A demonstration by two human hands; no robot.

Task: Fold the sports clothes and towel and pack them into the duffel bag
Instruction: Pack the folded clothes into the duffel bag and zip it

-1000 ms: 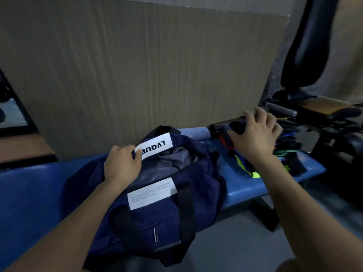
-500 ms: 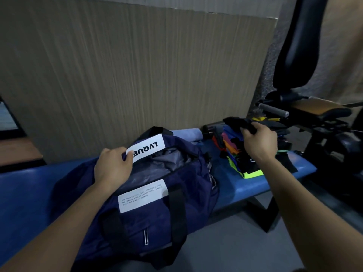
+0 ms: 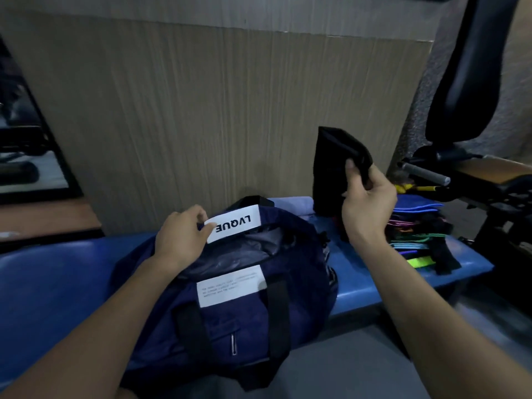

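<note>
A navy duffel bag (image 3: 241, 318) with black straps and white labels lies open on the blue bench (image 3: 51, 283), grey lining showing inside. My left hand (image 3: 181, 240) pinches the white label at the bag's far rim, holding the opening apart. My right hand (image 3: 365, 205) grips a folded black garment (image 3: 331, 165), lifted above the bench just right of the bag. A stack of folded sports clothes (image 3: 417, 234) with bright coloured trims sits on the bench's right end. A pale blue rolled towel (image 3: 293, 204) lies behind the bag.
A wood-grain wall panel (image 3: 216, 125) stands right behind the bench. An exercise machine with a black padded seat (image 3: 472, 82) and a metal bar (image 3: 423, 172) crowds the right side. Grey floor (image 3: 345, 370) lies in front.
My right hand has lifted the black garment off the stack and brought it up and left toward the bag. My left hand stays on the bag's label.
</note>
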